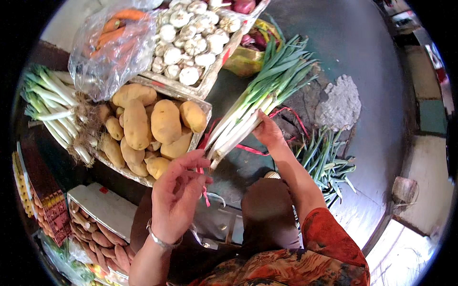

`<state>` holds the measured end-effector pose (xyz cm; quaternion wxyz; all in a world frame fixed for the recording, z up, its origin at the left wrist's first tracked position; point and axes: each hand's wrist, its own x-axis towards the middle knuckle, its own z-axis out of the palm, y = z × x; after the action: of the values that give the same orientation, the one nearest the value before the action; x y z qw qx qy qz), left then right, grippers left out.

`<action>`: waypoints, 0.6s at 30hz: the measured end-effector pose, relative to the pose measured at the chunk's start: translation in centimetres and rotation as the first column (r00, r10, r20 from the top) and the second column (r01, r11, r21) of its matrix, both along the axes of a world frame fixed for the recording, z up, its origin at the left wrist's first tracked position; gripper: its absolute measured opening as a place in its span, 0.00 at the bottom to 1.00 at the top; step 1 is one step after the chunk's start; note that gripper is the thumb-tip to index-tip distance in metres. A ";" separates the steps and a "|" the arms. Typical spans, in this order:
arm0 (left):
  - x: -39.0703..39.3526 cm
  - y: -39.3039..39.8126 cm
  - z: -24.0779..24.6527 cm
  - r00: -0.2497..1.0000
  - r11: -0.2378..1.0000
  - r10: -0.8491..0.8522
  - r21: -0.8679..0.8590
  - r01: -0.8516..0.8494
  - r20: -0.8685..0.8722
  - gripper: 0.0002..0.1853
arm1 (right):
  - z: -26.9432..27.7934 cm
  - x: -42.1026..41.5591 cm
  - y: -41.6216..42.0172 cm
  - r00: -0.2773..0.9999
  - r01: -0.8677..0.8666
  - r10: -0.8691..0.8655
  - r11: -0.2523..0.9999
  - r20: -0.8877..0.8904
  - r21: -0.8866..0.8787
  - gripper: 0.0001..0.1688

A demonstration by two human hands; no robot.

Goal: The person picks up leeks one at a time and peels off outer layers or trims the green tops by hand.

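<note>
My right hand [267, 129] grips a bunch of long green onions or leeks [247, 102] around its white stalks. Their green tops point up and away, and the root ends lie towards my left hand [177, 195]. That hand is raised with curled fingers beside the root ends, a metal bangle [159, 237] on its wrist. A red plastic strip [252, 149] loops under the bunch. Part of it shows at the left fingertips and hangs below them; whether the fingers pinch it is unclear.
Left of the bunch, a crate holds potatoes [134, 125], with garlic bulbs [189, 39] in another behind. Bagged carrots [114, 35] and more leeks [53, 107] lie farther left. Sweet potatoes [103, 243] are lower left. Loose green tops [327, 157] and a grey lump [340, 102] lie right.
</note>
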<state>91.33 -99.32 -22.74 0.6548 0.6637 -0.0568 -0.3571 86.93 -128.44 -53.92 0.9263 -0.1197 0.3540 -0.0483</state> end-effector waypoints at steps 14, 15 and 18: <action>-4.6 -3.0 0.4 0.836 0.847 -0.503 -0.318 0.425 -0.222 0.43 | 28.9 -10.7 11.0 0.938 0.019 0.041 0.985 0.344 -0.170 0.14; -6.3 -3.4 2.4 0.783 0.803 -0.587 -0.270 0.531 -0.207 0.45 | 28.9 -11.6 11.2 0.925 0.042 0.034 0.981 0.380 -0.191 0.14; -9.4 -3.2 5.3 0.767 0.784 -0.613 -0.028 0.620 -0.188 0.34 | 29.3 -13.5 11.1 0.875 -0.007 0.222 0.894 0.429 -0.448 0.19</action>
<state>81.91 -102.54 -17.42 0.4917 0.5834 -0.2035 -0.6136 73.43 -117.30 -24.62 0.9351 -0.3284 0.0914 -0.0967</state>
